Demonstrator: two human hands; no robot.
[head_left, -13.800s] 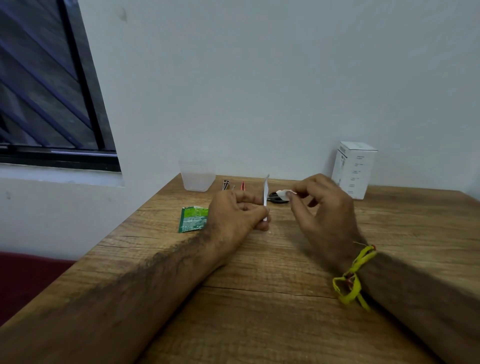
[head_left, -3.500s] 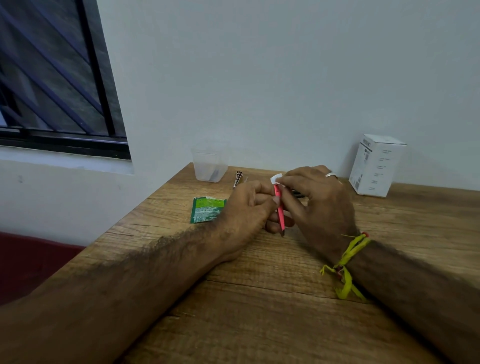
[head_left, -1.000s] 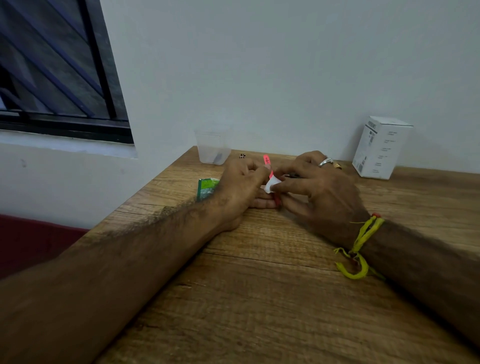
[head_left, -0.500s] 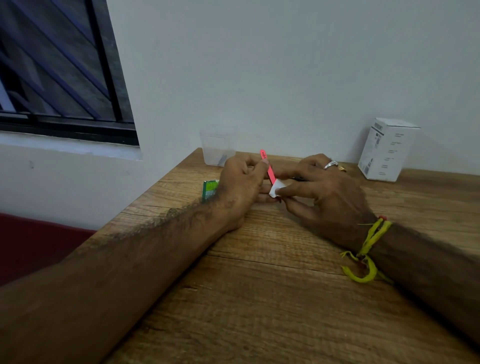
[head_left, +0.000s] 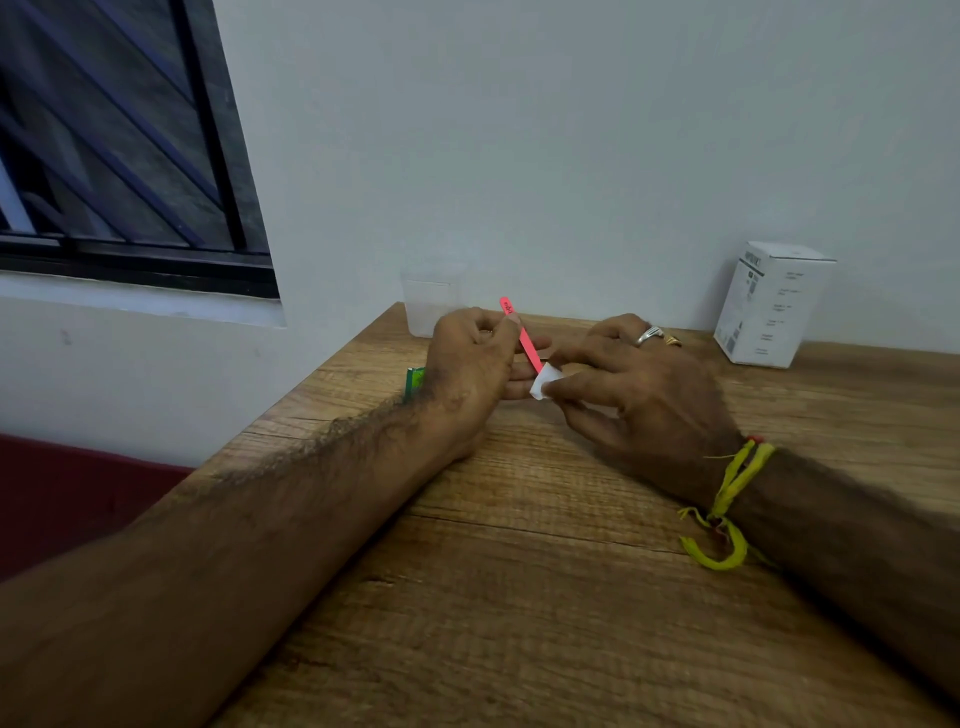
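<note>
My left hand (head_left: 470, 371) pinches a thin pink stick (head_left: 522, 335) near its upper end, tilted with its top toward the wall. My right hand (head_left: 636, 392) pinches a small white pad (head_left: 543, 382) against the stick's lower end. Both hands rest on the wooden table (head_left: 519, 571), close together. The stick's lower tip is hidden behind the pad and fingers.
A clear plastic cup (head_left: 431, 306) stands by the wall behind my left hand. A green sachet (head_left: 414, 380) peeks out left of that hand. A white box (head_left: 769, 304) stands at the back right. The table's left edge drops beside a window.
The stick's top has tipped a little further from me and the white pad sits at its lower end. Seconds ago the pad was at the stick's top.
</note>
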